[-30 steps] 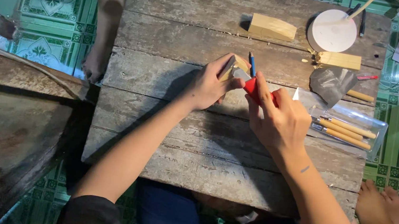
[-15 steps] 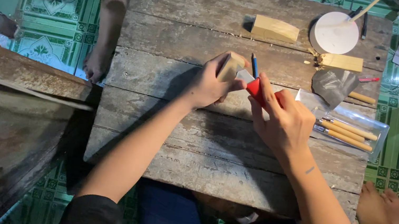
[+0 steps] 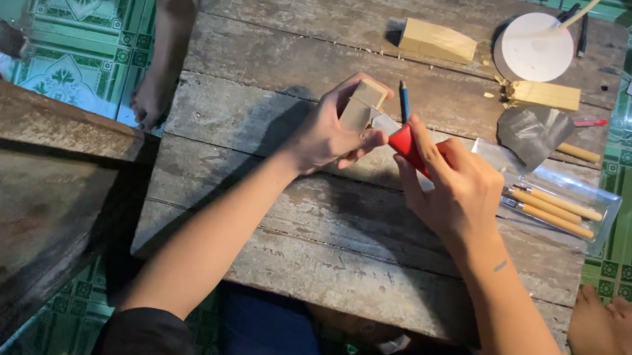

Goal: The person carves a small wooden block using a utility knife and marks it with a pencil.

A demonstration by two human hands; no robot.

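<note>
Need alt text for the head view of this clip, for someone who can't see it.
Over a rough plank table, the left hand holds a small wooden block while the right hand grips a red-handled knife against it. More wood blocks, a white round lid and wooden-handled tools lie farther along.

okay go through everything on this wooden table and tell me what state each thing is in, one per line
left hand: gripping the small wood piece
small wood piece: held upright off the table
right hand: closed on the red-handled knife
red-handled knife: blade against the wood piece
blue pencil: lying flat
wooden block: lying loose
clear tool pouch: tools inside
</note>
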